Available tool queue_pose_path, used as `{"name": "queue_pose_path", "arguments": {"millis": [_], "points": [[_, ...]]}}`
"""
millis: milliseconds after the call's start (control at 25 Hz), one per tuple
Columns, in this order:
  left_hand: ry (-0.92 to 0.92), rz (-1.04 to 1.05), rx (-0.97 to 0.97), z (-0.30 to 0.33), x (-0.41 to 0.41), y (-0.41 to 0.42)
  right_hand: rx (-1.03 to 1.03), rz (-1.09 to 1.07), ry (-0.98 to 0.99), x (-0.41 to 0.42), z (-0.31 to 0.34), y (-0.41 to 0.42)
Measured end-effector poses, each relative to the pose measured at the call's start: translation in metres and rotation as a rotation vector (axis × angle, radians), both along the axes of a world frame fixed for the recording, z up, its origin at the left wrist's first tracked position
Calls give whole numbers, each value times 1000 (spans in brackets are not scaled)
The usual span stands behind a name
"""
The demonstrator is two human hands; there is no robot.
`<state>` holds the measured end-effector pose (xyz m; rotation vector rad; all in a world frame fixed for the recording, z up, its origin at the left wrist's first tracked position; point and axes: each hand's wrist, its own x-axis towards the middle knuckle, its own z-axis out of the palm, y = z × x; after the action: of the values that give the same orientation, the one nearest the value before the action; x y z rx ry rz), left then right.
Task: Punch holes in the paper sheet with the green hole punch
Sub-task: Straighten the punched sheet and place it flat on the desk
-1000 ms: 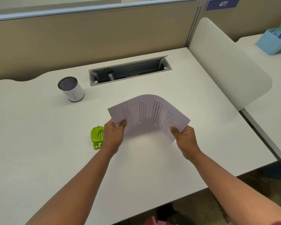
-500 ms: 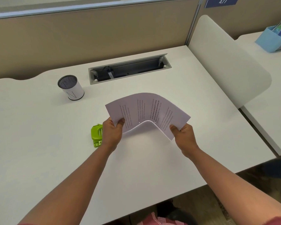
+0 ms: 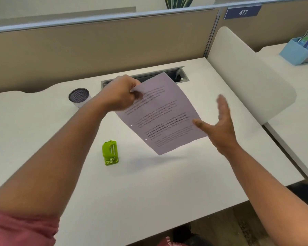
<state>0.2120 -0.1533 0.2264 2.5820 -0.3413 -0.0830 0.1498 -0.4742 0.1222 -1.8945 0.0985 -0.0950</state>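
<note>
a: where is the paper sheet (image 3: 160, 112) held?

b: above the tabletop (image 3: 149, 183) middle, pinched by the left hand (image 3: 121, 93); the right hand (image 3: 219, 125) is spread beside it.

a: the green hole punch (image 3: 110, 153)?

b: left standing below the sheet.

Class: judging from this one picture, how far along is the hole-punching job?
Done: two holes already show along one edge of the paper sheet. In hand: the left hand pinches the sheet above the desk; the right hand is open beside it. The green hole punch lies untouched. Left: seemingly only putting the sheet down.
</note>
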Motion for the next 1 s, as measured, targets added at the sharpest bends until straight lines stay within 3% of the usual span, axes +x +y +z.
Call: {"name": "queue_pose_path", "arguments": {"millis": [160,280,400,480,520,600,680,760,1000], "points": [[15,-77,89,22,2,-23,14,339,59,15,26,14],[-10,-100,207,23,2,-34,66,320,136,13,28,26],[-290,-10,230,6,-3,-38,112,271,166,8,18,27],[-492,148,-51,-17,-13,-36,177,229,150,5,11,24],[-478,246,-279,-31,-20,-34,214,215,138,4,9,22],[-132,364,-711,-61,-35,-33,300,210,108,2,5,18],[234,255,-967,-92,-46,-33,363,222,85,-1,2,15],[306,173,-1043,-114,-50,-33,374,232,66,-2,-1,13],[124,336,-1003,-134,-59,-53,385,190,32,-11,-14,23]]}}
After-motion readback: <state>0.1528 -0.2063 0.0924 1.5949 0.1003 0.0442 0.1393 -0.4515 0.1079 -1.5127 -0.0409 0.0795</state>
